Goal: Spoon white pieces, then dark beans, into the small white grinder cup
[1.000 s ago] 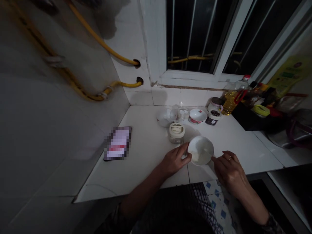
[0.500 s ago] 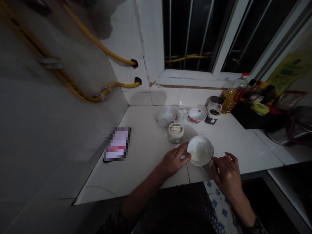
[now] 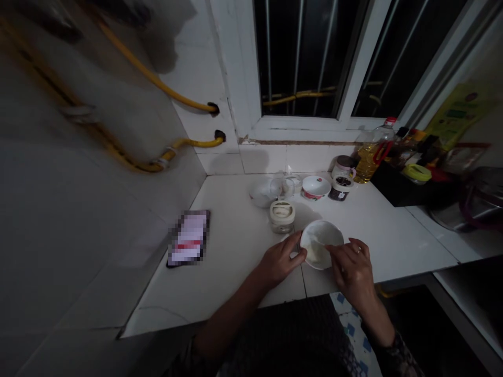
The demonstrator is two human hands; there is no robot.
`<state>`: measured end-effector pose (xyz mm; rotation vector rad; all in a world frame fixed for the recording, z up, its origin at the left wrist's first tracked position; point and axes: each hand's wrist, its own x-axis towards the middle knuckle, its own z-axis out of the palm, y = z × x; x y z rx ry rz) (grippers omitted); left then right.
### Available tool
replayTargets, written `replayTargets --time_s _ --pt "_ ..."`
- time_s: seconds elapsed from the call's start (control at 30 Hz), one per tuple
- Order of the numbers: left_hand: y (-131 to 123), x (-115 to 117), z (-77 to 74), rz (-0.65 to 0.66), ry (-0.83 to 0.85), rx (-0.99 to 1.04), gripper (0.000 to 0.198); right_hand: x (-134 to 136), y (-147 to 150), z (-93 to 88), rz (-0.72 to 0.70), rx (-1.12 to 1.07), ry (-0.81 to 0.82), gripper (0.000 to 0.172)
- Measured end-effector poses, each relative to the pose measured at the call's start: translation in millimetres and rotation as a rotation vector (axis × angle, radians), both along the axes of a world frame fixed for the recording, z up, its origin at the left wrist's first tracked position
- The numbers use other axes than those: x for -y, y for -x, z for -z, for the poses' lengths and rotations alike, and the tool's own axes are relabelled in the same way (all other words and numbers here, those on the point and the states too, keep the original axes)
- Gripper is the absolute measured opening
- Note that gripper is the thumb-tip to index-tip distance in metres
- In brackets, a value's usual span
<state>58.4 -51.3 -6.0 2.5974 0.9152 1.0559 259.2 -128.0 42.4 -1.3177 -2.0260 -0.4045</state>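
Note:
A white bowl [image 3: 322, 235] with a pale, whitish substance in its lower left part is tilted slightly towards me near the counter's front edge. My left hand [image 3: 280, 262] grips its left rim between thumb and fingers. Over the bowl's right rim reaches my right hand [image 3: 352, 269], thumb and forefinger pinched together; whatever thin thing they hold is too small to make out. Just behind the bowl stands a clear jar with a cream lid [image 3: 282, 215].
A phone [image 3: 189, 238] with a blurred screen lies left on the white counter [image 3: 228, 262]. Along the back are a glass vessel [image 3: 262, 192], a flowered bowl [image 3: 315, 187], a dark-filled jar [image 3: 340, 188] and an oil bottle [image 3: 369, 157]. A metal pot [image 3: 456, 209] stands at right.
My right hand has moved left and slightly up, from beside the bowl's right rim to over its inside. My left hand keeps its hold on the bowl.

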Motion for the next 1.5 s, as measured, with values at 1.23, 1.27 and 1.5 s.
replayTargets --time_s 1.23,1.27,1.5 --pt "7 -5 5.5 -0.01 -0.042 -0.078 0.017 1 -28 0.9 0.164 -0.222 0.206 0.021" --pt "8 -5 5.6 -0.014 -0.059 -0.086 0.017 -1 -27 1.9 0.174 -0.254 0.227 0.022" --pt "7 -7 9.1 -0.054 -0.246 -0.121 0.017 -14 -12 9.9 0.246 -0.817 0.454 0.026"
